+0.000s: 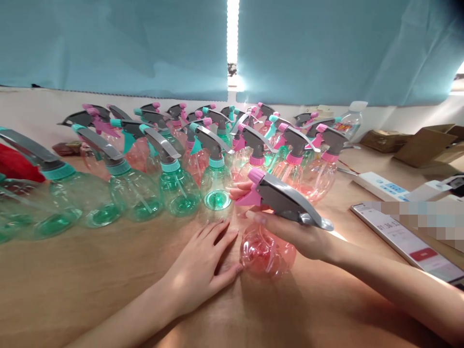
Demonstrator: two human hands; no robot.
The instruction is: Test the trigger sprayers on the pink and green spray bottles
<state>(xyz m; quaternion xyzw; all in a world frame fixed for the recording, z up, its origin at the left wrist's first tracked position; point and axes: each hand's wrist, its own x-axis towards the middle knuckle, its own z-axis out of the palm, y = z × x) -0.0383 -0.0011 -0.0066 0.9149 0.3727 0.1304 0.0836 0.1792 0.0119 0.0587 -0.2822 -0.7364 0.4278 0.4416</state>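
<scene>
A pink spray bottle with a grey and pink spray head (268, 251) is tilted over the wooden table (119, 280). My right hand (290, 229) is wrapped round its neck, just under the spray head. Beside its base, my left hand (205, 261) lies on the table with fingers spread and nothing in it; the thumb is close to the pink bottle. Right behind my hands stands a green-tinted spray bottle with a teal collar (216, 186). Another green spray bottle (179, 191) is to its left.
Several more green and pink spray bottles (136, 193) stand in rows across the back and left. At the right are a phone (406, 241), a white power strip (380, 186), a cardboard box (424, 145) and a clear bottle (351, 121). Something red (18, 162) is at the far left.
</scene>
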